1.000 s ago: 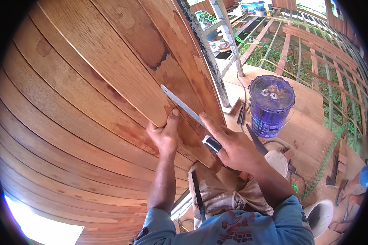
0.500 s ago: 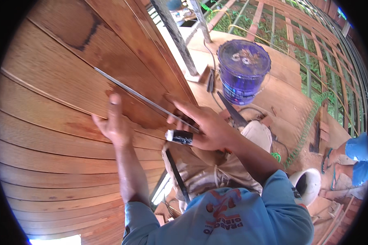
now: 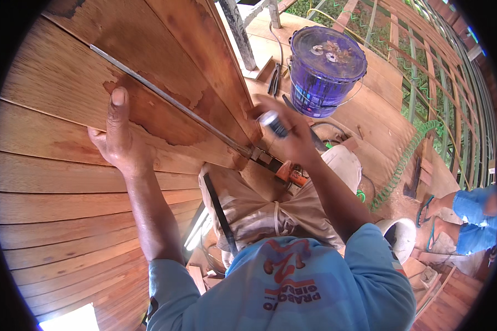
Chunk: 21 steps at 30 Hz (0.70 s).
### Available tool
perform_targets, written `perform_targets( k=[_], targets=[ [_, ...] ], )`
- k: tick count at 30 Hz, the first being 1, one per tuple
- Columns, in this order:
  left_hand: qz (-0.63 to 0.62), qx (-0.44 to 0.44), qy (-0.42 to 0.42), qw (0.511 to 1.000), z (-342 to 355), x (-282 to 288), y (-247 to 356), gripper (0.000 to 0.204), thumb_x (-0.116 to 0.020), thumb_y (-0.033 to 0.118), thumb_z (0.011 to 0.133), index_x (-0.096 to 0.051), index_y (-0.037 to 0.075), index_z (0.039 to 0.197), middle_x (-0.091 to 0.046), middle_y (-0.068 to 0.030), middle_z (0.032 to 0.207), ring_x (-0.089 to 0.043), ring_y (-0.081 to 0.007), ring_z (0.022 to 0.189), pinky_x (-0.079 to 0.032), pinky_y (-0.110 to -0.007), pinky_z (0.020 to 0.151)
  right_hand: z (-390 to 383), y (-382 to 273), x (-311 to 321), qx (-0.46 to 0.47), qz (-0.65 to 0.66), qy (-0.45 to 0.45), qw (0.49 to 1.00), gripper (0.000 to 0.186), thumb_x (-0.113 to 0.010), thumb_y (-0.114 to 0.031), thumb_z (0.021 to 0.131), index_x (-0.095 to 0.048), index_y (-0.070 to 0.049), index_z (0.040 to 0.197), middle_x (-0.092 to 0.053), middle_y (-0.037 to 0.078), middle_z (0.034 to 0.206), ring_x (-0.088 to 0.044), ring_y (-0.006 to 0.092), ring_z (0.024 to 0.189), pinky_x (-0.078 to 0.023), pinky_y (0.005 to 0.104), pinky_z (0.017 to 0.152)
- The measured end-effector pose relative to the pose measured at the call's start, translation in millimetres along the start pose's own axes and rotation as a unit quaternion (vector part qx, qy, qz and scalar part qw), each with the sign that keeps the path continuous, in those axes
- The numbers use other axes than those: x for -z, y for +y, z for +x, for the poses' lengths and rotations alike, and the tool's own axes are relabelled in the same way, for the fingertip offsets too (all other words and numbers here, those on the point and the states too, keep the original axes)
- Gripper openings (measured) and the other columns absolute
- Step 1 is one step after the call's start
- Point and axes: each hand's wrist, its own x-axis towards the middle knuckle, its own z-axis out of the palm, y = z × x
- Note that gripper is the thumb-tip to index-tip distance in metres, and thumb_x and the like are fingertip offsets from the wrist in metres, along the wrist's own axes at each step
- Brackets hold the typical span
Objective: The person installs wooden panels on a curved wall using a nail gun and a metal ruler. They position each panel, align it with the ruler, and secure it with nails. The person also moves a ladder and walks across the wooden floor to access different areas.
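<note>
Thumb raised and apart, my left hand (image 3: 121, 138) is at the wooden planks (image 3: 44, 66) on the left; its other fingers are partly hidden. A long metal bar (image 3: 165, 99) lies across the planks along a seam. Its near end meets a metal block and an orange part (image 3: 286, 172), much like a bar clamp, above my lap. Just beyond that end, my right hand (image 3: 295, 135) is closed around a short black cylinder with a white end (image 3: 273, 122). Motion blurs that hand, and the cylinder's kind is unclear. Dark wet-looking stains mark the planks beside the bar.
A lidded purple bucket (image 3: 328, 71) stands ahead on plywood sheets (image 3: 381, 127). A coiled green hose (image 3: 397, 176) runs down the right side, near a white pipe (image 3: 400, 237). Another person's legs in blue shorts (image 3: 475, 220) are at far right. Slatted framing (image 3: 419, 71) lies beyond.
My right hand has lifted away from the bar's near end with the black cylinder, uncovering the block and orange part. My left hand has shifted left in view; the whole view has also moved.
</note>
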Motion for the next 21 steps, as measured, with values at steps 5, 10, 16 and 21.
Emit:
perform_targets(
  k=[5,10,16,21],
  targets=[
    [0.043,0.017,0.002,0.999,0.4,7.3,-6.9,0.053,-0.08,0.028,0.084,-0.064,-0.005,0.123,-0.064,-0.0144,0.121,-0.059,-0.0225,0.111,-0.047,-0.036,0.098,-104.2,181.6,45.8,-0.281,-0.234,0.108,0.924,0.031,-0.057,-0.028,0.096,-0.063,-0.006,0.117,-0.068,0.024,0.101,-0.067,0.0363,0.099,-0.051,0.0418,0.086],
    [-0.037,0.066,-0.04,0.996,-2.5,11.8,1.7,0.045,-0.081,0.016,0.083,-0.064,-0.003,0.12,-0.067,-0.0104,0.114,-0.063,-0.019,0.102,-0.05,-0.035,0.091,-235.0,288.9,48.0,-0.546,0.057,-0.08,0.832,0.028,-0.061,-0.032,0.091,-0.062,-0.007,0.102,-0.065,0.016,0.094,-0.065,0.0301,0.092,-0.053,0.0416,0.082],
    [-0.043,0.058,-0.105,0.992,-5.8,7.6,14.4,0.016,-0.071,0.006,0.092,-0.068,-0.001,0.107,-0.069,-0.0011,0.094,-0.062,-0.0085,0.083,-0.052,-0.026,0.072,-276.6,313.5,45.6,-0.518,-0.395,-0.23,0.723,0.068,-0.065,-0.05,0.088,-0.052,0.0,0.131,-0.062,0.023,0.129,-0.059,0.0359,0.124,-0.048,0.0425,0.101],
    [-0.042,0.049,-0.109,0.992,-8.8,9.8,15.2,0.016,-0.069,0.008,0.093,-0.066,-0.002,0.104,-0.068,-0.001,0.09,-0.061,-0.0073,0.082,-0.052,-0.028,0.071,-275.5,295.3,48.1,-0.563,-0.402,-0.252,0.677,0.09,-0.061,-0.053,0.087,-0.033,0.007,0.149,-0.055,0.031,0.137,-0.054,0.0435,0.129,-0.042,0.0461,0.11]
  ],
)
